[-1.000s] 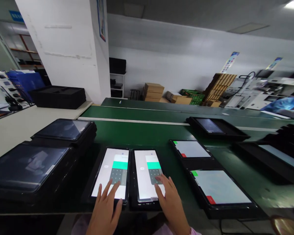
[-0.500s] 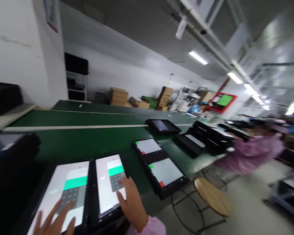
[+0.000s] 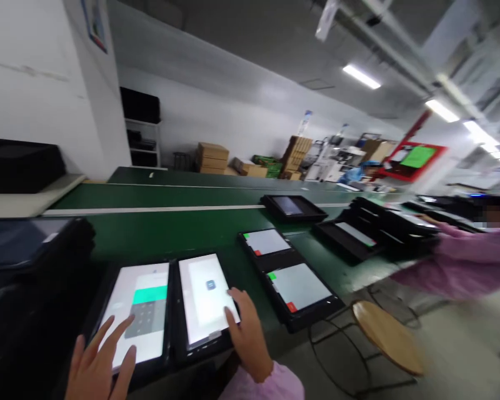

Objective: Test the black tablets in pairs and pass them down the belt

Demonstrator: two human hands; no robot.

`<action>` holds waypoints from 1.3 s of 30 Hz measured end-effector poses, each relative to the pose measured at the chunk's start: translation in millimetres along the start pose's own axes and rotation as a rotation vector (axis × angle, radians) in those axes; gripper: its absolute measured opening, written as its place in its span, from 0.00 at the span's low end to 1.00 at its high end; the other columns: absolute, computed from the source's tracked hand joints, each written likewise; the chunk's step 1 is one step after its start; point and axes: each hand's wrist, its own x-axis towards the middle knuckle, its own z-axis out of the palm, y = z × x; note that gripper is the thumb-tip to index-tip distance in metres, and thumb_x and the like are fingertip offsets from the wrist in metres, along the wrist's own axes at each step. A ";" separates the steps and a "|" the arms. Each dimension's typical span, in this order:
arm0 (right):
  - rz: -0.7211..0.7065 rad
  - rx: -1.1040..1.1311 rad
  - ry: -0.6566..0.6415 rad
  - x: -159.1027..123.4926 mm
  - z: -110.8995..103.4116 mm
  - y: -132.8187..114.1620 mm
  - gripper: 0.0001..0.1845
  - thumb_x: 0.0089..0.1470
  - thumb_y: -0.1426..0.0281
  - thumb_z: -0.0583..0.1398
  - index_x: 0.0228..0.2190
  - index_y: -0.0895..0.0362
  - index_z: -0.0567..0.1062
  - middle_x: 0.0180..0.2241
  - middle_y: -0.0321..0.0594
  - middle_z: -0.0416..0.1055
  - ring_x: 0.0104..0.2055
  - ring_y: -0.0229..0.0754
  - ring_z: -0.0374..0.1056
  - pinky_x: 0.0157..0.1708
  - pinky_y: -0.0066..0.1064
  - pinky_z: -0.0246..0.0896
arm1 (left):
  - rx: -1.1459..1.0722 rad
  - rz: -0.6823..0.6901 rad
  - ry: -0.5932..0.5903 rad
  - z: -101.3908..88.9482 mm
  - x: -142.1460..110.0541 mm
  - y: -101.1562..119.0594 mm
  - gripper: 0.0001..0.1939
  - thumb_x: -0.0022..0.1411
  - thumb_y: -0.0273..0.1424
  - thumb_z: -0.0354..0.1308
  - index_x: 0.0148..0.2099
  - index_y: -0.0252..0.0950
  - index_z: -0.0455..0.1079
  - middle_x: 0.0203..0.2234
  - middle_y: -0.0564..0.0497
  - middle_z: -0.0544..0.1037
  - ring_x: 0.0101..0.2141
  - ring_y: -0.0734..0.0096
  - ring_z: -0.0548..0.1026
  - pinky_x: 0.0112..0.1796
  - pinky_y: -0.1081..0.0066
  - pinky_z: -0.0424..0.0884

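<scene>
Two lit tablets lie side by side in a black tray on the green bench. The left tablet (image 3: 150, 278) shows a white screen with a green band and a grey keypad. Over its lower part my left hand (image 3: 98, 361) is spread, its fingertips close to the keypad. On the right tablet (image 3: 195, 278) the screen is white with a small blue icon. My right hand (image 3: 250, 333) is at that screen's right edge, thumb and fingers apart. Neither hand grips anything. Whether the fingertips touch the glass I cannot tell.
Right of my hand, another black tray (image 3: 294, 319) holds two tablets with green and red corner marks. Further trays (image 3: 341, 244) stand beyond, some stacked. Dark stacked trays (image 3: 37, 250) rise at my left. A wooden stool (image 3: 387, 336) and a person in pink (image 3: 475, 255) are at right.
The right tablet's screen went from the keypad to a blue icon. My right hand has shifted from the keypad area to the screen's right edge. The view has turned slightly left.
</scene>
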 end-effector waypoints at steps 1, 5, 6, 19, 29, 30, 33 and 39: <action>0.061 0.019 0.000 -2.8 -1.6 4.1 0.20 0.63 0.63 0.54 0.53 0.56 0.70 0.54 0.50 0.70 0.58 0.52 0.65 0.59 0.51 0.60 | 0.007 -0.045 -0.009 -7.8 -0.6 0.7 0.26 0.65 0.42 0.48 0.64 0.45 0.59 0.58 0.46 0.70 0.62 0.51 0.62 0.64 0.41 0.47; 0.236 0.127 -0.079 -12.8 -4.8 13.7 0.27 0.62 0.57 0.55 0.56 0.59 0.67 0.56 0.53 0.68 0.58 0.55 0.65 0.56 0.49 0.63 | -0.017 -0.236 -0.074 -21.8 -14.6 -9.6 0.40 0.64 0.48 0.50 0.72 0.40 0.40 0.67 0.40 0.56 0.63 0.47 0.60 0.59 0.45 0.62; 0.259 0.151 -0.090 -15.4 -4.5 14.0 0.29 0.62 0.56 0.55 0.58 0.59 0.66 0.58 0.53 0.66 0.59 0.55 0.63 0.57 0.50 0.62 | -0.002 -0.233 -0.104 -22.3 -19.2 -12.9 0.44 0.63 0.49 0.53 0.72 0.39 0.37 0.68 0.39 0.52 0.63 0.46 0.60 0.58 0.46 0.64; 0.278 0.179 -0.117 -18.7 -9.3 12.3 0.28 0.62 0.56 0.55 0.58 0.59 0.64 0.58 0.53 0.65 0.59 0.55 0.63 0.57 0.50 0.61 | 0.195 -0.140 -0.069 -17.6 -20.4 2.9 0.48 0.59 0.49 0.57 0.72 0.35 0.39 0.65 0.34 0.58 0.63 0.40 0.58 0.60 0.39 0.56; -0.154 0.023 -0.137 43.5 -1.5 19.2 0.20 0.63 0.67 0.50 0.54 0.58 0.67 0.47 0.49 0.74 0.52 0.50 0.69 0.53 0.49 0.65 | -0.163 0.280 -0.393 56.7 82.4 119.4 0.22 0.59 0.22 0.49 0.55 0.37 0.64 0.52 0.45 0.75 0.61 0.58 0.64 0.64 0.47 0.50; -0.179 0.009 -0.133 49.3 1.6 19.5 0.20 0.63 0.68 0.50 0.54 0.58 0.67 0.46 0.48 0.74 0.52 0.50 0.69 0.52 0.49 0.65 | -0.139 0.301 -0.408 65.2 90.1 124.2 0.22 0.57 0.21 0.49 0.54 0.36 0.65 0.51 0.45 0.75 0.62 0.57 0.63 0.64 0.46 0.49; -0.220 -0.037 -0.147 62.4 9.9 20.6 0.19 0.62 0.71 0.49 0.52 0.59 0.67 0.46 0.49 0.74 0.51 0.50 0.69 0.53 0.50 0.64 | -0.063 0.336 -0.429 80.5 102.6 128.2 0.22 0.56 0.20 0.48 0.52 0.36 0.67 0.49 0.44 0.76 0.62 0.54 0.61 0.64 0.43 0.46; -0.241 -0.071 -0.194 70.0 18.0 22.6 0.17 0.59 0.76 0.49 0.47 0.58 0.70 0.44 0.48 0.74 0.49 0.50 0.70 0.55 0.53 0.61 | -0.035 0.357 -0.383 83.0 104.0 127.5 0.23 0.58 0.20 0.45 0.55 0.35 0.65 0.52 0.44 0.74 0.63 0.56 0.59 0.65 0.44 0.45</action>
